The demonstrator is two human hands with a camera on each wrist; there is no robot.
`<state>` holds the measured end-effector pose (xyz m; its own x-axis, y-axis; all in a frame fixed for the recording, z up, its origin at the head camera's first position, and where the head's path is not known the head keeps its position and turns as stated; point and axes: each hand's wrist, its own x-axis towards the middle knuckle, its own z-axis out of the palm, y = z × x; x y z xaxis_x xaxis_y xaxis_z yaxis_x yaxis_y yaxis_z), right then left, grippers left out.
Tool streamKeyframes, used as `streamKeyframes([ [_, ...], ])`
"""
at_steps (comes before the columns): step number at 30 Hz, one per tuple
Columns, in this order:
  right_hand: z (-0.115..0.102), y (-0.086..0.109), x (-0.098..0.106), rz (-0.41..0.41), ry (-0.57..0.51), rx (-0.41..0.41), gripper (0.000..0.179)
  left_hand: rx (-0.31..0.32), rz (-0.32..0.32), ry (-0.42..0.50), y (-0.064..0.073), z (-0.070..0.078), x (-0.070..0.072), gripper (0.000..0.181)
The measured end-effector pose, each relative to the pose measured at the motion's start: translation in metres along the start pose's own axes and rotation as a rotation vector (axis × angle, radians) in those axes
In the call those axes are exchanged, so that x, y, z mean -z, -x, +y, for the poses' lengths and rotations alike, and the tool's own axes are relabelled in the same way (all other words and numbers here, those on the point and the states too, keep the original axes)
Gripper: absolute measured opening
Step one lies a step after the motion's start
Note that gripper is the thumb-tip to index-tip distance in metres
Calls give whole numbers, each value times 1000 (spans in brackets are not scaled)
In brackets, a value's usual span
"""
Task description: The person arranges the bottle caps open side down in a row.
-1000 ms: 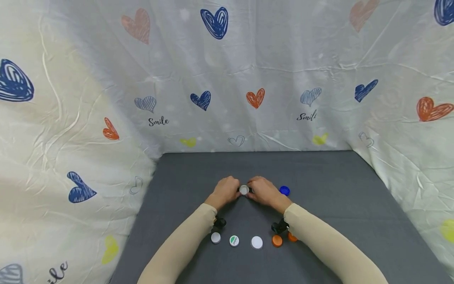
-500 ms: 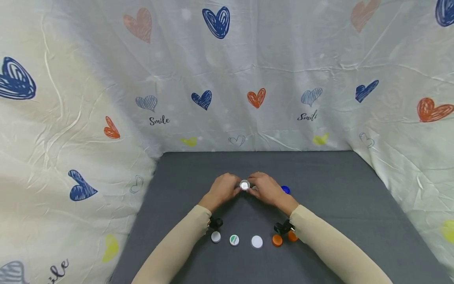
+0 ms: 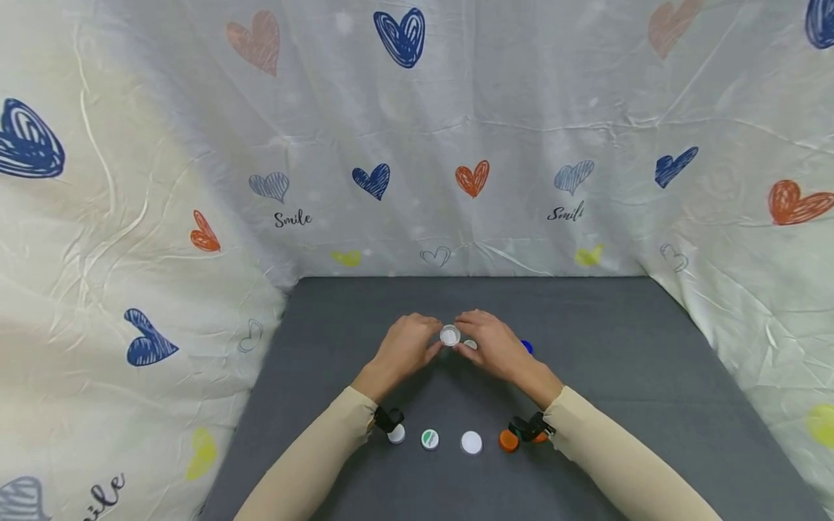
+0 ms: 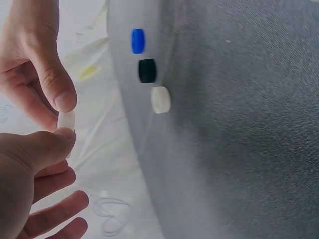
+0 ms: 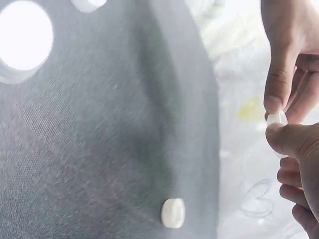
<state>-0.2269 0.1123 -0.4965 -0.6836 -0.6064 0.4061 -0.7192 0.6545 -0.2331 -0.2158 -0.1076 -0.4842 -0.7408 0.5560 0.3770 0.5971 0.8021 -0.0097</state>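
Note:
Both hands pinch one white bottle cap [image 3: 449, 335] between them, raised above the grey table in the wrist views. My left hand [image 3: 407, 347] grips its left side, the thumb [image 4: 55, 144] bent against the edge. From the other side my right hand [image 3: 491, 344] holds it with thumb and fingertips; in the right wrist view this thumb [image 5: 286, 137] covers much of the cap. A second white cap [image 4: 161, 99] lies on the table beneath the hands, partly hidden by the right one in the head view. Past it sit a black cap [image 4: 147, 70] and a blue cap [image 4: 138, 41].
Nearer the person, a row of caps lies on the grey table [image 3: 625, 340]: a white one [image 3: 396, 434], a green-and-white one [image 3: 430, 439], a larger white one [image 3: 472, 443] and an orange one [image 3: 509, 440]. Another orange cap [image 3: 540, 437] is partly behind the right wrist. A heart-printed curtain [image 3: 417, 130] hangs behind.
The two hands have risen with the pinched white cap, which stands higher in the head view. Another white cap now shows by the right hand, while the blue cap has become more hidden.

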Motion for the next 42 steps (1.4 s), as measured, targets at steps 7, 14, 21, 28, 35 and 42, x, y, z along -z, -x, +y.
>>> streamKeyframes([
  [7,-13,1,14,44,1,19,41,-22,68,45,7,2,18,30],
  [14,-26,7,20,120,-36,58,42,-52,125,98,17,3,26,32],
  [21,-33,21,9,201,-72,84,45,-102,165,162,32,3,23,33],
  [28,-35,26,2,189,-84,73,44,-109,158,167,41,2,17,34],
  [35,-36,26,4,196,-103,53,43,-89,222,123,47,3,15,42],
  [42,-36,28,5,186,-131,10,41,-178,333,67,47,5,13,43],
])
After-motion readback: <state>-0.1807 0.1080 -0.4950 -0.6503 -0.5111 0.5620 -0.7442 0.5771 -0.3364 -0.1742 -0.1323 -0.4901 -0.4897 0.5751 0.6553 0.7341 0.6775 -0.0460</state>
